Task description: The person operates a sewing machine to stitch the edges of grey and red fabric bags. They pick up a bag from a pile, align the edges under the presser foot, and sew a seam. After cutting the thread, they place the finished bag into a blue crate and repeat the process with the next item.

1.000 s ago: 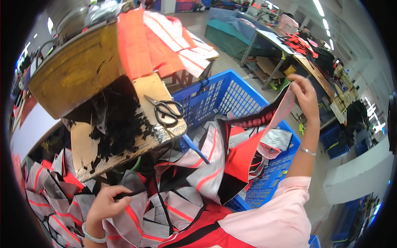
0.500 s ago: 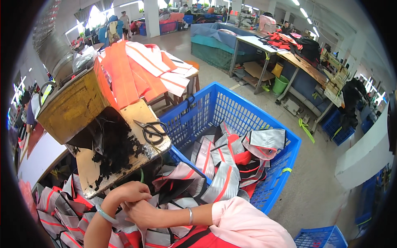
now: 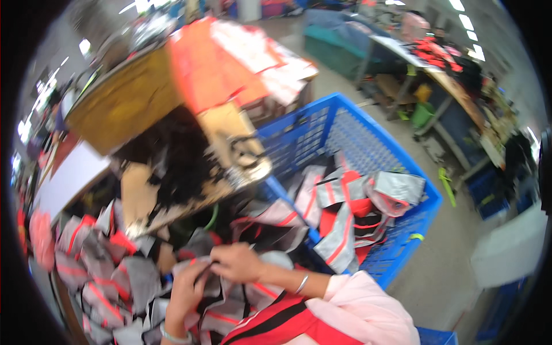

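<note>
My left hand and my right hand meet low in the middle, fingers closed on a grey fabric strip with dark edging. Motion blur and my fingers hide the exact grip. Beneath and left of them lies a heap of silver-grey strips with red-orange stripes and black edges. More such strips fill a blue plastic basket to the right. Black-handled scissors rest on the corner of a worn work table in front of me.
A yellow-brown metal box stands over dark scraps on the table. Orange and white fabric pieces are stacked behind it. Farther right are a long workbench, a green bucket and a white block-like surface.
The view has tilted down and swung left, so the scene sits lower and farther right, blurred. My hands were crossed at the wrists; now they are side by side, fingertips together on the strip.
</note>
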The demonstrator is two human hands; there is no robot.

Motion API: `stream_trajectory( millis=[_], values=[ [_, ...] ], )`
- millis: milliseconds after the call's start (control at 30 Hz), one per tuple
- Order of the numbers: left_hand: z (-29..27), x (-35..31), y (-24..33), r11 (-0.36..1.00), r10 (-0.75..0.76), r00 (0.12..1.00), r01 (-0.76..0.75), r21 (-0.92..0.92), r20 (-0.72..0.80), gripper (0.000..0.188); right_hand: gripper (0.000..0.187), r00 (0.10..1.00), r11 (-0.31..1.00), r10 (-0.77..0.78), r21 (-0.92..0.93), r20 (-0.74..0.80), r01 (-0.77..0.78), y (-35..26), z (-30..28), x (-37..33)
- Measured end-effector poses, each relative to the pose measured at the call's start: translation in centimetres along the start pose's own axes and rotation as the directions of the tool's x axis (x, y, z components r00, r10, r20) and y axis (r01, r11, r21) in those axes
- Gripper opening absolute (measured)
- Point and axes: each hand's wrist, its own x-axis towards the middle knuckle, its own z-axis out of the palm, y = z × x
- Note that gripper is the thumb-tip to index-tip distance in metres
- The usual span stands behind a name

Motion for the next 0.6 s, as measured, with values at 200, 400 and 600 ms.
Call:
stream_trajectory(
  millis=[200, 400, 600],
  values=[
    [-5.7, 5.4, 2.9, 0.987, -0.134, 0.972, 0.114, -0.112, -0.193, 0.015, 0.026, 0.979, 0.992, -0.116, -0.077, -0.168, 0.104, -4.5, -6.6, 7.3],
    [-6.8, 8.2, 2.2, 1.0, -0.023, 0.955, 0.02, -0.016, -0.295, 0.019, 0.025, 0.982, 0.977, 0.186, 0.112, -0.039, -0.18, -2.8, -7.3, 8.8],
    [-9.2, 11.8, -0.9, 0.926, -0.271, 0.96, 0.281, -0.252, 0.072, 0.035, 0.022, 0.943, 0.954, 0.268, 0.084, 0.198, -0.288, -1.1, -9.6, 13.8]
  ],
)
